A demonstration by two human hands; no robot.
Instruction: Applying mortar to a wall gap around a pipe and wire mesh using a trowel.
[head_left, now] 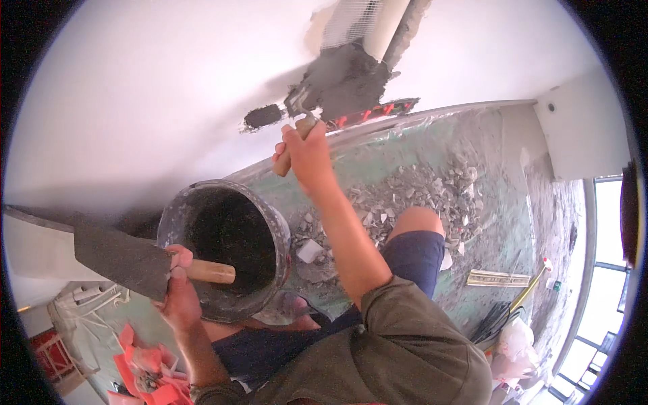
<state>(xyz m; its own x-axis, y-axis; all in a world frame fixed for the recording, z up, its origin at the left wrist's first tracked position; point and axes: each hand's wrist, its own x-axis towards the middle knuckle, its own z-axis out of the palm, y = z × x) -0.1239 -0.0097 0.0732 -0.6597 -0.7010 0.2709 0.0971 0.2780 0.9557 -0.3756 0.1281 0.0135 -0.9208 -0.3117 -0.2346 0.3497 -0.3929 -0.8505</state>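
Note:
My right hand is closed round the wooden handle of a small trowel. Its metal neck reaches the low part of the wall, beside a patch of wet dark grey mortar; the blade is hard to make out against it. On the left, my left hand grips a plastering trowel with a flat dark plate and a wooden handle. That plate sits level with the rim of a large black bucket, on its left. The bucket stands close to the wall, its inside dark and smeared.
Rubble lies heaped on the green floor sheeting along the wall. White mesh and a pale pipe run above the mortar. Red-orange bags lie lower left; a pale trim strip and plastic bag lie right.

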